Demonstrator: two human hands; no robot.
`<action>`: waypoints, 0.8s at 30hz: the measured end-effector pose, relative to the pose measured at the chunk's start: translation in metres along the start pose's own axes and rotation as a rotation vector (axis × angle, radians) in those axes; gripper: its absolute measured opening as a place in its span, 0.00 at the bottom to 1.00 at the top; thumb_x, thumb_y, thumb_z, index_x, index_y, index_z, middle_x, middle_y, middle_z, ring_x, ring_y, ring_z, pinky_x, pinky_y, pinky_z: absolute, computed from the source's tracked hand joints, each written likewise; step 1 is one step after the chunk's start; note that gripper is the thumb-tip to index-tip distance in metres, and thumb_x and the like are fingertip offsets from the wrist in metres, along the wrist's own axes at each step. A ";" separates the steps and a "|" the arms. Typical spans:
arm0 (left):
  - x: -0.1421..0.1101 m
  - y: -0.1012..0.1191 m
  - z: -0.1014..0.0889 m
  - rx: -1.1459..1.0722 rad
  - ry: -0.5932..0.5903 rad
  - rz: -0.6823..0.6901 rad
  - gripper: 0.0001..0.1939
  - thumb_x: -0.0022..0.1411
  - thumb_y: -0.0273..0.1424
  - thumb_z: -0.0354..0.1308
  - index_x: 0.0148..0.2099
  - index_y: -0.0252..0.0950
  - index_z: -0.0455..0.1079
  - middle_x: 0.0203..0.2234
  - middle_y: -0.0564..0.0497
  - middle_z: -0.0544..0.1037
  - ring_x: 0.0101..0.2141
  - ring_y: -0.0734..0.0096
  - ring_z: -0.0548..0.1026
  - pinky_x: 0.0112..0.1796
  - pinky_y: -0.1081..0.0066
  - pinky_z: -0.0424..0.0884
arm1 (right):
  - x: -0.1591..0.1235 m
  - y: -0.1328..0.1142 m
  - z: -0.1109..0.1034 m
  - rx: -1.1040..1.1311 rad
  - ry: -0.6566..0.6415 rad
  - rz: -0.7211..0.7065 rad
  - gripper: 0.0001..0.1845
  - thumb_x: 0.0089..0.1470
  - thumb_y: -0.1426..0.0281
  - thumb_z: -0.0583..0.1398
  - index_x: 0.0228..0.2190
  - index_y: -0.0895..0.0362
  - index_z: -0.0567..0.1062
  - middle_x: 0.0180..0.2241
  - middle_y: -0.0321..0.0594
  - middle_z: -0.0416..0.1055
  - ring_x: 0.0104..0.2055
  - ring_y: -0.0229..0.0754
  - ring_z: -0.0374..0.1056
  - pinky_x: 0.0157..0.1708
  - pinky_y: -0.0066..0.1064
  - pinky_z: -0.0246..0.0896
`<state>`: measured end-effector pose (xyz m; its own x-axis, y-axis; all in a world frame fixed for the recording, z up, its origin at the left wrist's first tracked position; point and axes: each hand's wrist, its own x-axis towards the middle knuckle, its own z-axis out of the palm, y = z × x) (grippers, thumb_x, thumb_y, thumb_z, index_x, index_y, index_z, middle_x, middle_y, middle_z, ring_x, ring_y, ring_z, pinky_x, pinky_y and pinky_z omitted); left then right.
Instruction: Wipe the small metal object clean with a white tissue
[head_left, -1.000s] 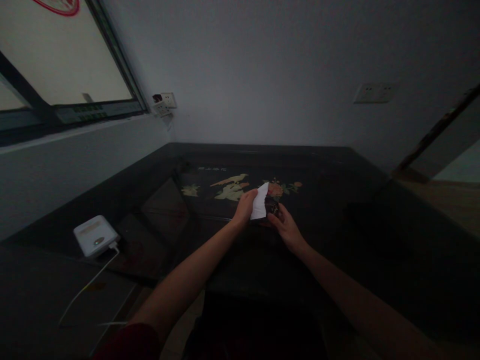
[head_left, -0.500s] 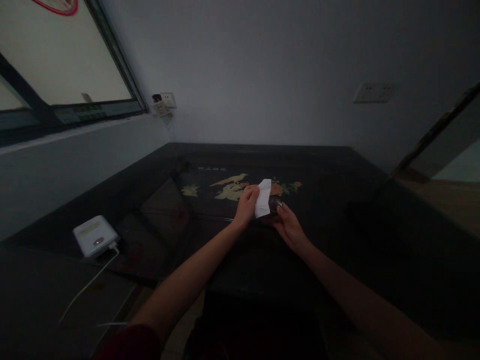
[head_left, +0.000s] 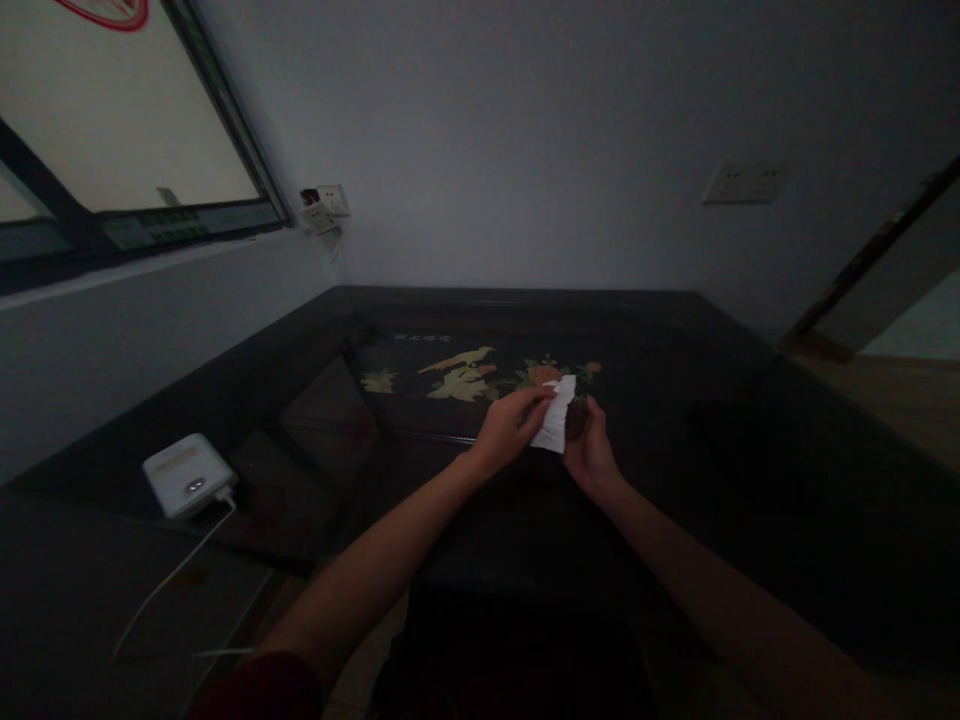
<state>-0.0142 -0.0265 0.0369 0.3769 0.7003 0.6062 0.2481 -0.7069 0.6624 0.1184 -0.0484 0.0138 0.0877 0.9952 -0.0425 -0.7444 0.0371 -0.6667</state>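
My left hand [head_left: 511, 428] pinches a crumpled white tissue [head_left: 555, 420], which hangs above the dark table in front of me. Close to its right side, my right hand [head_left: 592, 452] is closed around a small dark, glossy object [head_left: 577, 416] that looks like a little glass or jar; its exact kind is too dim to make out. The tissue lies against the left side of this object and covers part of it.
The glossy black table [head_left: 420, 480] carries an inlaid bird-and-flower picture [head_left: 461, 380]. At its left edge sits a white box-shaped device [head_left: 189, 474] with a white cable [head_left: 172, 575] hanging down. Behind it rises a wall with sockets [head_left: 744, 184]; a window is at the left.
Both hands have shifted slightly right. My left hand has turned, with the tissue now tilted and pressed nearer the dark object, and my right hand holds that object more upright.
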 end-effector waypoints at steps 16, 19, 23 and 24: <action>-0.007 0.002 0.006 0.296 -0.169 0.329 0.21 0.65 0.36 0.49 0.59 0.37 0.60 0.58 0.40 0.64 0.61 0.62 0.58 0.58 0.54 0.59 | 0.005 -0.009 -0.007 0.078 0.113 0.085 0.26 0.56 0.49 0.49 0.38 0.54 0.76 0.32 0.38 0.78 0.40 0.45 0.74 0.42 0.39 0.70; -0.007 0.009 0.006 0.312 -0.274 0.359 0.24 0.66 0.36 0.46 0.63 0.35 0.53 0.61 0.40 0.61 0.63 0.65 0.55 0.60 0.57 0.56 | 0.005 -0.006 -0.007 0.052 0.142 0.070 0.25 0.57 0.50 0.49 0.38 0.53 0.76 0.34 0.39 0.78 0.45 0.46 0.73 0.49 0.42 0.67; -0.007 0.014 0.008 0.382 -0.350 0.320 0.29 0.67 0.37 0.44 0.66 0.32 0.46 0.64 0.37 0.52 0.65 0.65 0.47 0.62 0.59 0.51 | 0.004 -0.004 -0.004 0.036 0.136 0.043 0.23 0.57 0.51 0.49 0.38 0.52 0.76 0.37 0.39 0.78 0.49 0.45 0.70 0.56 0.41 0.60; -0.007 0.013 0.009 0.395 -0.354 0.310 0.31 0.66 0.38 0.45 0.66 0.31 0.45 0.64 0.36 0.51 0.65 0.64 0.46 0.62 0.59 0.51 | 0.004 -0.004 -0.003 0.032 0.122 0.049 0.24 0.57 0.51 0.49 0.38 0.52 0.76 0.38 0.39 0.78 0.49 0.45 0.70 0.56 0.41 0.59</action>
<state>-0.0057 -0.0419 0.0372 0.7415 0.4286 0.5163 0.3661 -0.9032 0.2240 0.1238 -0.0451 0.0137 0.1292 0.9776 -0.1661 -0.7704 -0.0065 -0.6376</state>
